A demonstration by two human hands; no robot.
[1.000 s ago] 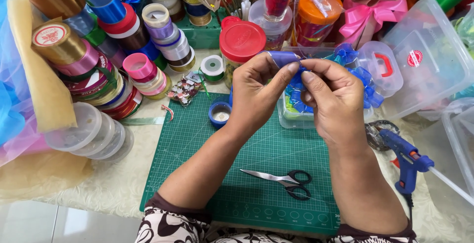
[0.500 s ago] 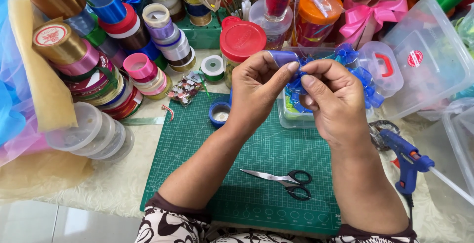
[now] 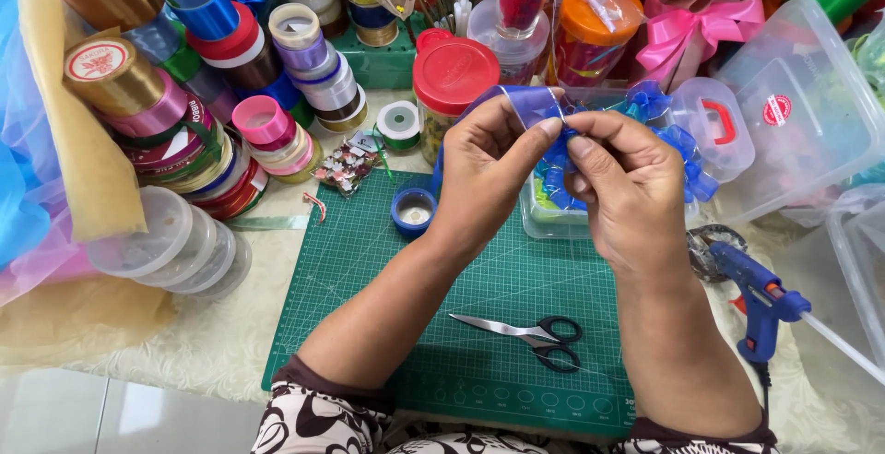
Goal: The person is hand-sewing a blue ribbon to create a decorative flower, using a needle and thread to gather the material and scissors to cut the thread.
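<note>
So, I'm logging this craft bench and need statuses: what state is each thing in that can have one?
left hand: pinching the blue ribbon
right hand: pinching the blue ribbon
blue ribbon: folded into a loop, held above the mat
scissors: shut, flat on the green cutting mat
glue gun: lying on the table, untouched
red-lidded jar: lid on
large clear box: lid on

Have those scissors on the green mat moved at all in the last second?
No. The scissors lie at the same spot on the green cutting mat, handles pointing right, just as before.
</note>
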